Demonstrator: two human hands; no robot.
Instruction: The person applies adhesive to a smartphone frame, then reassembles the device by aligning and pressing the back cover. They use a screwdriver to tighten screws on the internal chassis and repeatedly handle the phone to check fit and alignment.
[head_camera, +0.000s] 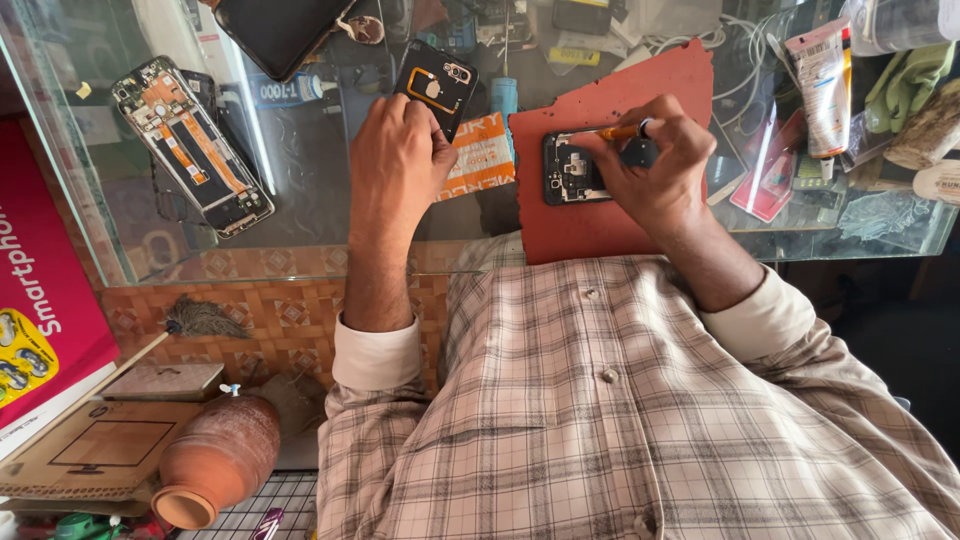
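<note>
1. The landmark is the red, rough-edged work mat (590, 215) lying on the glass counter top (300, 190).
2. On the mat's upper middle lies an opened black smartphone body (572, 170), its back off and its inner plates showing.
3. The right hand (655, 165) is closed around an orange-shafted screwdriver (617, 132), its tip at the phone body's upper edge; judging by this, the screw work is under way, not finished.
4. Left of the mat, the left hand (398, 160) pinches a black back cover with an orange ring (438, 85), already apart from the phone.
5. Far left of the mat rests another stripped phone frame with orange ribbon cables (192, 145), untouched.
</note>
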